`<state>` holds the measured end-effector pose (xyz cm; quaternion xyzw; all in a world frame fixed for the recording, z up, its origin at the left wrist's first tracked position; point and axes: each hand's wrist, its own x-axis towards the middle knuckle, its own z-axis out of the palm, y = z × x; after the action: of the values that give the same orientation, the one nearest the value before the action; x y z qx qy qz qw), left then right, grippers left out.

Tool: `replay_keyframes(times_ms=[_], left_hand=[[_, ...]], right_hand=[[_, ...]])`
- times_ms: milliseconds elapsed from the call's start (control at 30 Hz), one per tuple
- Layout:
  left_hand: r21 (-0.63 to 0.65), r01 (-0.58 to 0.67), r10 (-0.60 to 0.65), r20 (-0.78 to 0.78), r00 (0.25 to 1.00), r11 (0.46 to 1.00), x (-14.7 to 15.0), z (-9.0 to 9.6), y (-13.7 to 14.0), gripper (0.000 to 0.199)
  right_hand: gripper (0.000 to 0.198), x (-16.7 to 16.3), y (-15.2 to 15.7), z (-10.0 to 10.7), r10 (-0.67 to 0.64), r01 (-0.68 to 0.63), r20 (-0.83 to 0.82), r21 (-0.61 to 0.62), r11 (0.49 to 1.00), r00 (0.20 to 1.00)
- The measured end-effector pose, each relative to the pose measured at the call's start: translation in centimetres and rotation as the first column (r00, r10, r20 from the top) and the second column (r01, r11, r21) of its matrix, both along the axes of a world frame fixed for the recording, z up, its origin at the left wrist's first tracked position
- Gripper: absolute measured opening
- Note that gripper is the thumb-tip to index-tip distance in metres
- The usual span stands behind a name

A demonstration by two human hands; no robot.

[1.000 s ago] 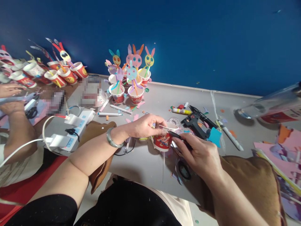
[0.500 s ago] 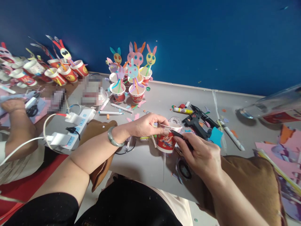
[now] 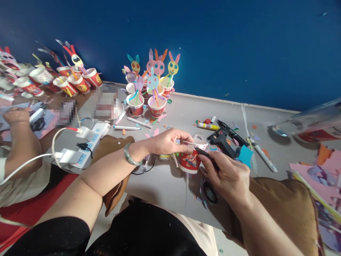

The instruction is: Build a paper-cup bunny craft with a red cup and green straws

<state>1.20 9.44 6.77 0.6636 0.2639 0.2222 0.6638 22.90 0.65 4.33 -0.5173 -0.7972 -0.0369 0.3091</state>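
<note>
A red paper cup [image 3: 189,161] with a white rim and a cartoon print is held above the table's front edge. My left hand [image 3: 173,140] pinches its rim, thumb outside and fingers curled over the top. My right hand [image 3: 226,172] grips a slim black tool [image 3: 203,152], whose tip meets the cup's wall just under the rim; its kind is mostly hidden by the fingers. Below the cup a thin clear strip [image 3: 187,190] points down. Behind the cup lies a roll of clear tape [image 3: 199,136]. A black ring-shaped handle [image 3: 209,192] shows below my right hand.
Several cups with paper rabbit heads [image 3: 157,106] stand by the blue wall. A black glue gun [image 3: 223,140], markers [image 3: 207,126] and paper scraps lie around. At left are a power strip [image 3: 94,142] and another person's hand [image 3: 17,115]. Brown cushions [image 3: 285,209] flank me; a clear jar [image 3: 309,122] lies right.
The view has shifted slightly, so the scene sits a little further right. Both hands keep the same hold on the cup and the black tool.
</note>
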Motion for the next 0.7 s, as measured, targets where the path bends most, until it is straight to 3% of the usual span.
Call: replay_keyframes(times_ms=[233, 400, 533, 700], left_hand=[[0.023, -0.016, 0.016, -0.004, 1.000, 1.000, 0.02, -0.21, 0.04, 0.035], [0.032, -0.037, 0.037, 0.002, 0.999, 0.999, -0.02, -0.47, 0.16, 0.038], [0.107, -0.070, 0.074, -0.031, 0.997, 0.992, 0.06, -0.59, 0.12, 0.037], [0.158, -0.151, 0.156, -0.020, 0.988, 0.976, 0.14, -0.61, -0.01, 0.025]], right_hand=[[0.023, -0.41, 0.12, 0.12, 0.055, -0.054, -0.038, 0.048, 0.997, 0.998], [0.023, -0.13, 0.41, -0.16, -0.004, 0.021, -0.152, 0.112, 0.993, 0.988], [0.035, 0.04, 0.57, -0.45, -0.013, 0.020, -0.225, 0.031, 0.999, 0.974], [0.027, -0.43, 0.44, -0.45, -0.014, -0.001, -0.226, -0.069, 0.998, 0.974]])
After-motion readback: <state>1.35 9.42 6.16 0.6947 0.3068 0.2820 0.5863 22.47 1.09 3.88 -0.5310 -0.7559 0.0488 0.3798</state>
